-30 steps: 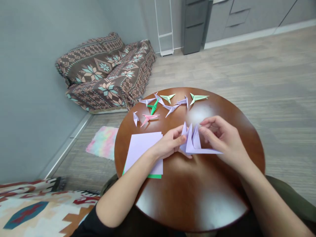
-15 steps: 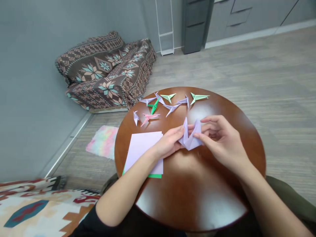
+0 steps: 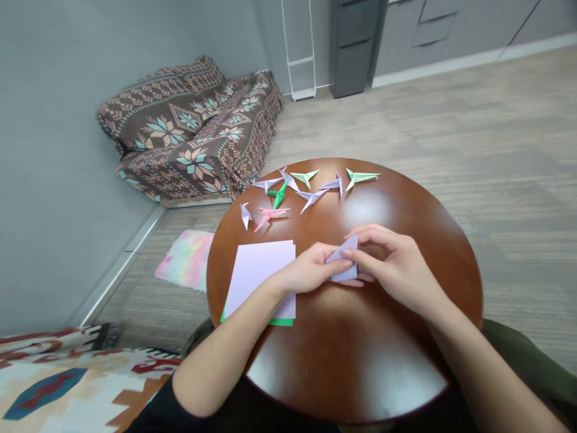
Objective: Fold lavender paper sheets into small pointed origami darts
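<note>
Between my two hands is a folded piece of lilac origami paper (image 3: 346, 264), pressed into a flat, pointed shape above the round table. My left hand (image 3: 315, 266) grips its left side, thumb on top and fingers beneath. From the right, my right hand (image 3: 383, 252) pinches the same paper, its thumb on the front face and its fingers behind. A stack of square lilac paper (image 3: 259, 276) lies beside my left forearm, with a green sheet (image 3: 282, 322) showing under its lower edge.
Several folded paper birds lie on the far side of the brown table (image 3: 333, 361), among them a pink one (image 3: 271, 215), a dark green one (image 3: 279, 193) and a pale green one (image 3: 360, 177). A patterned sofa (image 3: 193, 132) stands beyond at the left.
The lilac paper stood spread open in two raised points; now it is folded together into a flatter shape. My right hand has moved left and closed in on my left hand.
</note>
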A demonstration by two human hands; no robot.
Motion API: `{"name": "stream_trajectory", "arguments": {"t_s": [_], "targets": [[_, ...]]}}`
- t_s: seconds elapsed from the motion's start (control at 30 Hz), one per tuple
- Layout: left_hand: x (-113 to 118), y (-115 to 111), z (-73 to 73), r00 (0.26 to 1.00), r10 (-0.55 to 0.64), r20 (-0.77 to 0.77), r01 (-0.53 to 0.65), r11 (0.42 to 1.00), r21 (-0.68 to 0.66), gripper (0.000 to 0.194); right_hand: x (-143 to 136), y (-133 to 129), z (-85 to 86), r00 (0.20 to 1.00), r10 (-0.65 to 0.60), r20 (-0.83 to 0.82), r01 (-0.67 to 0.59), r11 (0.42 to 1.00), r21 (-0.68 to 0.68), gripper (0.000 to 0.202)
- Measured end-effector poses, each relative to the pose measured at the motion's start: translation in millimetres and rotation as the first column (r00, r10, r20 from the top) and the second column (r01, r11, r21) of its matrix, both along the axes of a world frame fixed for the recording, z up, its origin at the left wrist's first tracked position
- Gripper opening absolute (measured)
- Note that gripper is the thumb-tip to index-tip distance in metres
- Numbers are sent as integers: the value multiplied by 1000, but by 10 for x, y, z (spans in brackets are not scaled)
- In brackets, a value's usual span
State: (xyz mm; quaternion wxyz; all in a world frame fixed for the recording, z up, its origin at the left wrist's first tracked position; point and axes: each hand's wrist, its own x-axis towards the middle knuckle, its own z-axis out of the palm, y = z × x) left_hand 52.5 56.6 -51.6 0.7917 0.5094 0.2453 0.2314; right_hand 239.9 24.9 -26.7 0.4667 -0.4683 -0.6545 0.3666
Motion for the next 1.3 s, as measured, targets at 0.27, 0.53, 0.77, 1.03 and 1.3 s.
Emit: {"name": "stream_trajectory", "arguments": {"t_s": [0.27,0.53,0.77,1.03,1.3], "targets": [[2,-14,125,992,-73,-104,71,997,-21,39,-60,-54,41,942,-29,-335,-52,972,-229,23],[59,-49,114,967,216,-137,-213,976,34,45,9,13,2,952,-171,-255,134,979,-156,26],[10,51,106,881,471,-44,-448,860,244,40,85,43,-16,975,-98,-200,51,972,-228,23],[13,2,117,842,511,-173,-283,690,666,36,55,38,-26,996,23,-82,-39,978,-205,22],[11,-9,131,846,520,-118,-299,646,702,21,40,1,-4,998,20,63,-15,997,-75,11]]}}
